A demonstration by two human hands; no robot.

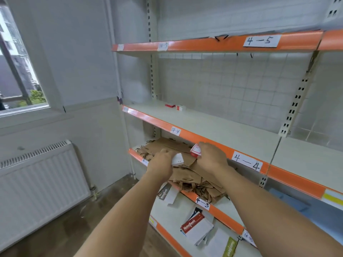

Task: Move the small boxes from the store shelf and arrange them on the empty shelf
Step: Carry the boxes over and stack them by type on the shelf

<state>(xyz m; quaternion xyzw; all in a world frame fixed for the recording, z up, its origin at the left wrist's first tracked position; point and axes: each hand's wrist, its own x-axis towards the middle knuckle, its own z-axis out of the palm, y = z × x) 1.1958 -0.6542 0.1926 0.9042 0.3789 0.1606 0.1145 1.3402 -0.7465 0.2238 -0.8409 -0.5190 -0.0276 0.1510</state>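
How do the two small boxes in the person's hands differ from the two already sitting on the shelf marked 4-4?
The held boxes are gripped in the left hand and right hand, above the brown cardboard; the shelved boxes lie free.
The held boxes are down at the 4-3 level; the shelved boxes lie far back on shelf 4-4.
All appear red and white.

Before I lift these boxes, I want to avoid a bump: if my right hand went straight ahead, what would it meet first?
Probably the orange front edge of shelf 4-4, just beyond your right hand and its red-and-white box; depth is unclear.
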